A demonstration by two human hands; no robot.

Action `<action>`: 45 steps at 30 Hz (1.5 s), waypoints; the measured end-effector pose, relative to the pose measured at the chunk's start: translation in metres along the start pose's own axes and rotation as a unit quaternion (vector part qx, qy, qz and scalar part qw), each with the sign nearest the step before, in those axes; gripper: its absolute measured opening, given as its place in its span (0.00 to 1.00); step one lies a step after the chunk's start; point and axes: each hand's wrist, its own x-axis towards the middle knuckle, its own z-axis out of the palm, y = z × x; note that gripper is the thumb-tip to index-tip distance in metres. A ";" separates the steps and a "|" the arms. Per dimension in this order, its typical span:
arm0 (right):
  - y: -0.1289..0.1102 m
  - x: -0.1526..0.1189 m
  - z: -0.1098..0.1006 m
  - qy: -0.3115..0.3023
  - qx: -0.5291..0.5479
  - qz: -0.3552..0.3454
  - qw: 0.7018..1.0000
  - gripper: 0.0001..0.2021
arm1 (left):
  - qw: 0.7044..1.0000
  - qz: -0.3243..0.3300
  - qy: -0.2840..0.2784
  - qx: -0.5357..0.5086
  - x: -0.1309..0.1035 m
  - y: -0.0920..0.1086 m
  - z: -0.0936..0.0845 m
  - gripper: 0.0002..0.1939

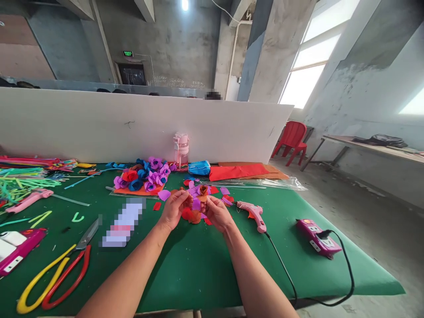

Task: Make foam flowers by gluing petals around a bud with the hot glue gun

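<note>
Over the middle of the green table, my right hand [217, 214] pinches a small brown paper flower [203, 191] with curled petals. Close beside it is my left hand [176, 207], thumb and fingertips pressed together; whatever is between them is too small to make out. Loose paper petals in purple, red and brown lie under and around both hands, among them a purple petal [164, 195] and a red petal [157, 206]. To the right of my right hand rests a pink glue gun [253, 213] with its cord running down the table.
Purple, blue and red paper flowers [141, 176] are heaped at back left. Large scissors [71, 256] lie at front left, near pipe cleaners [26, 179] and another pink glue gun [31, 201]. A purple power strip [318, 238] sits right. Behind stand a pink bottle [181, 148] and white partition [132, 126].
</note>
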 end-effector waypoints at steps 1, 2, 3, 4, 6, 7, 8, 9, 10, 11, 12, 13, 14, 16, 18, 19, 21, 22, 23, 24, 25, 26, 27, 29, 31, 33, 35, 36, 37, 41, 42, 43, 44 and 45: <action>0.000 0.000 0.000 0.002 0.004 0.006 1.000 0.15 | 0.999 0.024 0.021 0.027 0.001 -0.001 -0.001 0.12; 0.001 0.000 0.000 0.007 0.010 0.009 1.000 0.14 | 0.996 0.055 0.038 0.061 0.001 -0.001 -0.002 0.11; 0.002 0.000 0.000 0.015 0.017 0.009 1.000 0.14 | 0.989 0.093 0.050 0.102 0.002 -0.001 -0.003 0.09; 0.002 0.001 0.001 0.025 0.023 0.007 0.999 0.14 | 0.978 0.138 0.058 0.148 0.002 -0.001 -0.004 0.08; 0.004 0.002 0.001 0.043 0.035 0.001 0.998 0.14 | 0.940 0.233 0.056 0.244 0.000 0.000 -0.005 0.07; 0.005 0.002 0.000 0.049 0.038 0.001 0.998 0.14 | 0.916 0.275 0.049 0.288 -0.001 0.001 -0.005 0.06; 0.006 0.002 0.000 0.053 0.039 0.003 0.998 0.14 | 0.892 0.309 0.040 0.326 -0.002 0.002 -0.005 0.06; 0.007 0.002 0.001 0.055 0.039 0.006 0.998 0.14 | 0.870 0.337 0.031 0.359 -0.003 0.003 -0.004 0.06; 0.007 0.002 0.001 0.056 0.037 0.011 0.998 0.14 | 0.849 0.358 0.025 0.388 -0.004 0.004 -0.003 0.07; 0.007 0.002 0.001 0.055 0.035 0.016 0.998 0.15 | 0.832 0.373 0.021 0.410 -0.005 0.005 -0.002 0.08; 0.008 0.002 0.001 0.053 0.033 0.022 0.998 0.15 | 0.820 0.383 0.021 0.424 -0.005 0.005 -0.002 0.08; 0.008 0.001 0.001 0.050 0.030 0.027 0.998 0.16 | 0.814 0.389 0.026 0.430 -0.004 0.005 -0.002 0.08; 0.008 0.001 0.001 0.046 0.025 0.032 0.998 0.16 | 0.813 0.391 0.038 0.429 -0.004 0.005 -0.003 0.07; 0.008 0.001 0.001 0.042 0.014 0.043 0.998 0.17 | 0.816 0.390 0.066 0.423 -0.001 0.006 -0.006 0.05; 0.008 0.001 -0.001 0.045 -0.002 0.055 0.997 0.17 | 0.807 0.394 0.079 0.432 0.002 0.008 -0.011 0.04; 0.008 0.001 -0.002 0.048 -0.011 0.061 0.997 0.17 | 0.799 0.398 0.076 0.444 0.003 0.010 -0.013 0.04; 0.009 0.001 -0.004 0.050 -0.025 0.073 0.996 0.17 | 0.783 0.404 0.055 0.469 0.003 0.012 -0.015 0.06; 0.009 0.001 -0.005 0.050 -0.028 0.079 0.995 0.17 | 0.777 0.406 0.043 0.479 0.003 0.012 -0.015 0.07; 0.009 0.001 -0.006 0.049 -0.029 0.086 0.995 0.17 | 0.772 0.407 0.030 0.487 0.003 0.013 -0.015 0.08; 0.008 0.001 -0.006 0.047 -0.028 0.093 0.994 0.17 | 0.767 0.408 0.020 0.494 0.002 0.013 -0.014 0.09; 0.008 0.000 -0.006 0.045 -0.027 0.100 0.994 0.18 | 0.762 0.410 0.013 0.500 0.002 0.012 -0.014 0.10; 0.008 0.000 -0.006 0.044 -0.027 0.107 0.993 0.18 | 0.758 0.413 0.010 0.504 0.002 0.012 -0.014 0.10; 0.007 0.000 -0.006 0.043 -0.028 0.114 0.992 0.18 | 0.755 0.417 0.009 0.506 0.002 0.011 -0.014 0.11; 0.006 0.000 -0.006 0.041 -0.030 0.125 0.991 0.17 | 0.750 0.425 0.007 0.507 0.002 0.011 -0.014 0.12; 0.006 -0.001 -0.005 0.040 -0.033 0.129 0.990 0.18 | 0.744 0.432 -0.005 0.510 0.003 0.011 -0.015 0.13; 0.006 -0.001 -0.005 0.041 -0.038 0.129 0.990 0.18 | 0.734 0.433 -0.022 0.523 0.003 0.012 -0.017 0.13; 0.005 -0.001 -0.004 0.040 -0.044 0.129 0.990 0.18 | 0.725 0.431 -0.029 0.536 0.004 0.012 -0.018 0.12; 0.005 -0.002 -0.004 0.038 -0.047 0.129 0.990 0.18 | 0.722 0.430 -0.029 0.542 0.004 0.013 -0.018 0.11; 0.005 -0.002 -0.004 0.037 -0.049 0.129 0.990 0.18 | 0.719 0.429 -0.028 0.546 0.004 0.013 -0.018 0.11; 0.005 -0.001 -0.004 0.038 -0.053 0.125 0.990 0.18 | 0.707 0.427 -0.029 0.564 0.004 0.014 -0.018 0.09; 0.005 -0.001 -0.004 0.040 -0.055 0.123 0.990 0.18 | 0.705 0.424 -0.030 0.568 0.004 0.014 -0.018 0.08; 0.005 -0.001 -0.004 0.042 -0.059 0.121 0.990 0.19 | 0.704 0.420 -0.031 0.572 0.005 0.014 -0.019 0.08; 0.004 -0.001 -0.004 0.045 -0.064 0.118 0.990 0.19 | 0.705 0.415 -0.032 0.574 0.005 0.014 -0.019 0.08; 0.004 -0.001 -0.004 0.047 -0.070 0.114 0.990 0.19 | 0.706 0.412 -0.032 0.575 0.005 0.014 -0.019 0.07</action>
